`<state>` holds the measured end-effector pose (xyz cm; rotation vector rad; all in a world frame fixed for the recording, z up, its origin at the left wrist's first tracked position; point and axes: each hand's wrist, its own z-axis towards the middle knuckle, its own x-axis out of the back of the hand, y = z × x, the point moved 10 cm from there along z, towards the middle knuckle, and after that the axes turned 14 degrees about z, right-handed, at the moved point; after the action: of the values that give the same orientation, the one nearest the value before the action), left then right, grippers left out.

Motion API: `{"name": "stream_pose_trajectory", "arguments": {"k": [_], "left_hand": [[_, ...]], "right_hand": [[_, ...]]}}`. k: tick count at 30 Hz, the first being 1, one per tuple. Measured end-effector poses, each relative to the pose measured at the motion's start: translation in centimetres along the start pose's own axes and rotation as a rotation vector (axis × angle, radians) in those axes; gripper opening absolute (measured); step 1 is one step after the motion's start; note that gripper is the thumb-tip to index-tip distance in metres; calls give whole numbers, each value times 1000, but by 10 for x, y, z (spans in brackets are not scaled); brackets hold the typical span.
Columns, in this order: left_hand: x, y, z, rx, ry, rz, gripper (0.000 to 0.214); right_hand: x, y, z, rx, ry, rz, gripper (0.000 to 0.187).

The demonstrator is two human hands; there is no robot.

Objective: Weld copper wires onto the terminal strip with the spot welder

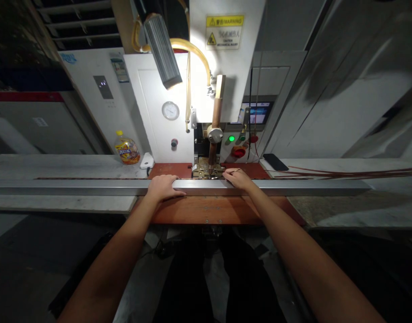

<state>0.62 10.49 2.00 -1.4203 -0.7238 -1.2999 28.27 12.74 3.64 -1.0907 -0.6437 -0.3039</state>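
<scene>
A long grey metal bar [74, 187] lies across the bench in front of a welding machine [222, 67]. My left hand [164, 186] rests on top of the bar, fingers curled over it. My right hand [238, 178] sits just right of the copper electrode [214, 134], fingers pinched on a thin copper-coloured wire [344, 172] that runs off to the right. Under the electrode tip lies a small brass fixture [206, 170] on a red-brown plate [206, 208].
A yellow-capped bottle [127, 148] and a white object [146, 160] stand at the left of the machine. A black phone [275, 162] lies at the right. Green [231, 138] and red [238, 152] buttons sit behind the electrode. A lamp [162, 49] hangs above.
</scene>
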Motion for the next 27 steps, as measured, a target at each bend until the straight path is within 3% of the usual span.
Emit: {"name": "stream_pose_trajectory", "arguments": {"k": [12, 27], "left_hand": [[10, 5, -11, -4, 137, 62, 82], [14, 6, -15, 4, 154, 64, 78]], "right_hand": [[3, 1, -7, 73, 53, -4, 36], [4, 0, -11, 110, 82, -48, 37]]}}
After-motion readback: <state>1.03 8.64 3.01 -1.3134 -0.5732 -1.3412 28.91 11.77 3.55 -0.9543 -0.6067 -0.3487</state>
